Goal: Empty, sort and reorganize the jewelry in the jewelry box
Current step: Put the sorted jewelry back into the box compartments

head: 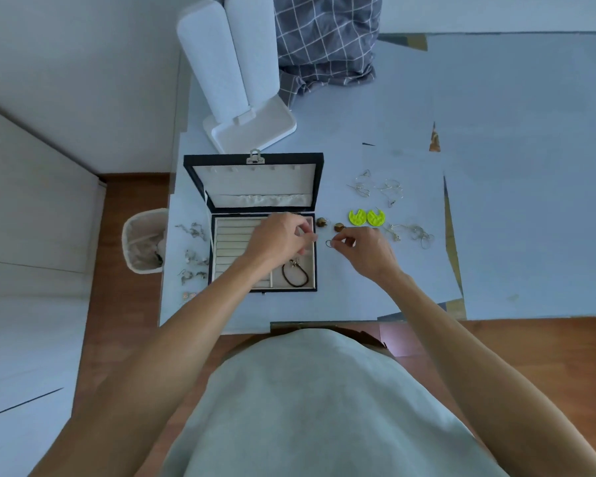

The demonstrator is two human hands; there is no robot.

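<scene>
Jewelry box [217,249] open on the tabletop [496,235], lid upright at 12 o'clock. Left hand [279,237] over the box's upper right compartment, fingers curled; whether its grip holds anything, cannot tell. Right hand [365,249] just off the box at 3 o'clock, grip pinching a small wire ring [329,243] between thumb and forefinger. Black cord bracelet [295,275] lies in the lower right compartment. Two brown beads [338,228] and a neon-green earring pair [366,217] beyond the right hand, toward 1 o'clock. Silver pieces [193,256] at 9 o'clock of the box.
</scene>
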